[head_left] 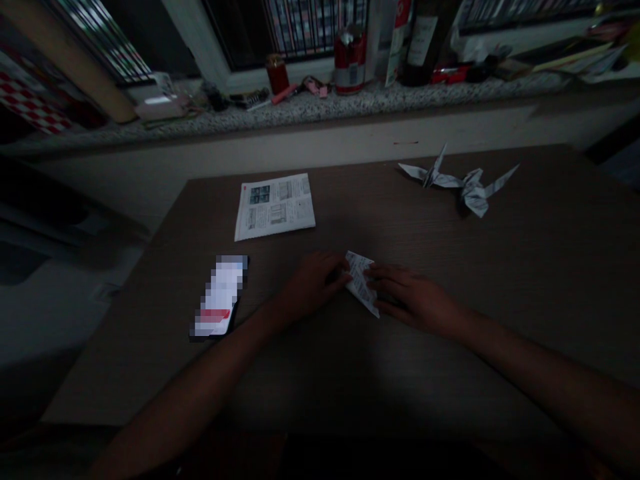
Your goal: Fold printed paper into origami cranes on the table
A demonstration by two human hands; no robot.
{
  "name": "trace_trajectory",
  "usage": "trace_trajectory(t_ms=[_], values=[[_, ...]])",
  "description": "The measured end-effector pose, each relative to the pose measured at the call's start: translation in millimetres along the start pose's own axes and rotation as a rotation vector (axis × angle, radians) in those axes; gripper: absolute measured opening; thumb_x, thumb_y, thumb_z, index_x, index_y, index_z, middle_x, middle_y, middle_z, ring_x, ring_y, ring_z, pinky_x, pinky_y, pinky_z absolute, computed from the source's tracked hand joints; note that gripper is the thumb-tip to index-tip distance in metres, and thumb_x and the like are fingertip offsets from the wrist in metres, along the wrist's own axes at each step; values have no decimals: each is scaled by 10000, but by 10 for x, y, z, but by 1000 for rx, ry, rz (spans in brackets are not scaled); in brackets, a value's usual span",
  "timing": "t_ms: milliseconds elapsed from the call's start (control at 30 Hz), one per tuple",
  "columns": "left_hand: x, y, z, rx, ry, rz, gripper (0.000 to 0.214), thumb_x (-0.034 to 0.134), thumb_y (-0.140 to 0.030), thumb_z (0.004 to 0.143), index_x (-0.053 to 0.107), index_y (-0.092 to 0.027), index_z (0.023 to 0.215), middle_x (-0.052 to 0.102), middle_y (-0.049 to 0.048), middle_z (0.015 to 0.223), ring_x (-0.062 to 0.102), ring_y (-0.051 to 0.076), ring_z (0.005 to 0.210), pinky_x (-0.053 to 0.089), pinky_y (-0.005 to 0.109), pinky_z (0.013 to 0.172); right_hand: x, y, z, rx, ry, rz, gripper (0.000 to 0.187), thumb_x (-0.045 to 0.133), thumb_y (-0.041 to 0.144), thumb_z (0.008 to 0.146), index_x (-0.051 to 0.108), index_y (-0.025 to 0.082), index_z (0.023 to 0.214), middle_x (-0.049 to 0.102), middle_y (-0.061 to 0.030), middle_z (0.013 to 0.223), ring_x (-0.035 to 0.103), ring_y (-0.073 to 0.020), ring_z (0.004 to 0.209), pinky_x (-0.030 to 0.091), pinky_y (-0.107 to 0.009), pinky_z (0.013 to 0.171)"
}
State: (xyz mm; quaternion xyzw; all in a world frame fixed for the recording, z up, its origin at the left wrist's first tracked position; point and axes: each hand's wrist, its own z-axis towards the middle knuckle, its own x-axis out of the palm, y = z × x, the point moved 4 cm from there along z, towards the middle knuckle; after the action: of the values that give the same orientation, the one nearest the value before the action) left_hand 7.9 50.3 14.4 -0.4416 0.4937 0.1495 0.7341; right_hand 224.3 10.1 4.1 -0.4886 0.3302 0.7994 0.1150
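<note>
Lying around folded paper: phone, newsprint, two cranes.

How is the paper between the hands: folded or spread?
Folded: the paper makes a small, straight-edged, pointed shape between the left hand and right hand.

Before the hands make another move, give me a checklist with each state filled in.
1. Left hand at the folded paper: ok, fingertips at its left edge.
2. Right hand steadying it: ok, fingertips on its right side.
3. Creases sharp and aligned: cannot tell, too small and dark.
4. Phone away from the fingers: ok, it lies left of them.
5. Paper cranes out of the way: ok, farther back, to the right.
6. Lighting: not ok, dim.
</note>
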Motion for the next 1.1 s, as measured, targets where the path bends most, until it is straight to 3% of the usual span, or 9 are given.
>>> trace_trajectory(t_ms=[367,733,933,1100], values=[[59,-22,88,-57,-29,35,180,632,-340,989,639,-207,1109,700,28,998,630,223,926,486,376,836,6,1,-4,-8,0,11,391,589,294,1007,626,215,1388,643,-147,1417,595,-308,1334,519,-506,1099],[104,-54,132,-60,-60,74,174,692,-296,959,633,-192,1085,659,50,1067,631,221,967,512,346,829,25,4,-52,-74,-12,-53,358,612,264,997,695,210,1341,616,-168,1449,567,-341,1361,521,-533,1082],[43,-187,-61,84,-98,215,196,591,-302,1029,659,-175,1162,667,88,1193,632,250,1099,525,408,956,38,17,-51,-66,11,-100,366,606,268,1002,687,215,1355,605,-167,1465,567,-352,1360,524,-542,1078],[73,-294,-320,199,18,274,338,517,-307,1060,606,-190,1364,626,118,1385,612,286,1251,528,462,1037,18,45,-56,-57,8,-125,367,603,276,1004,682,215,1357,604,-173,1462,590,-354,1331,534,-546,1059]])
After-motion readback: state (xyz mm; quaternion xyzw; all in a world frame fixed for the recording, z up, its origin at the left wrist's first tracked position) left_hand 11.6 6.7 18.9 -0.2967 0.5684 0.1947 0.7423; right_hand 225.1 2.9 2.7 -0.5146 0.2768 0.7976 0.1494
